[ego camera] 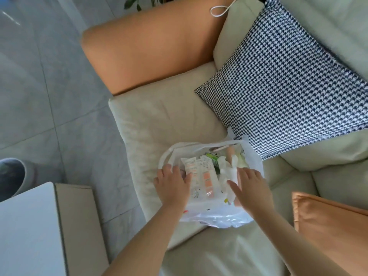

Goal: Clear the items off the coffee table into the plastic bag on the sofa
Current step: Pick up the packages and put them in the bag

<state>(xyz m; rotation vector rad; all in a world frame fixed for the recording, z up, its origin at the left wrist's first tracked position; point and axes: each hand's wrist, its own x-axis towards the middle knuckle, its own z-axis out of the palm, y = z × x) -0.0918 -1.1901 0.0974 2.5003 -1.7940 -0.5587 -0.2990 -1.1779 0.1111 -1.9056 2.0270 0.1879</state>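
**Fingers settling the load in the bag**

Fingers (186,177) of the left hand (173,183) are lying straight and close together, pressing flat on the white-and-orange paper packets (199,174) at the mouth of the thin, clear-white plastic bag (215,214); whether the thumb is catching the bag's looped handle (166,156) just beyond the knuckles I cannot tell. The right hand (251,188) is hovering over, perhaps touching, the other side of the opening, its fingers loosely spread and straight, thumb pointing toward the left fingertips, holding nothing.

Between the two sets of fingers, crumpled white tissues (229,172) are sitting in the bag, and past the fingertips something green and a pale tube-like shape are showing, too blurred to name. The bag itself is resting on the cream leather sofa seat (159,120), short of the black-and-white houndstooth cushion (288,76) lying beyond the right fingertips.

Judging by the contents, much of the clearing is already done. Behind the left wrist, the visible corner of the white coffee table (25,226) is showing nothing on it, but most of that table is lying out of view, so what is left I cannot say.
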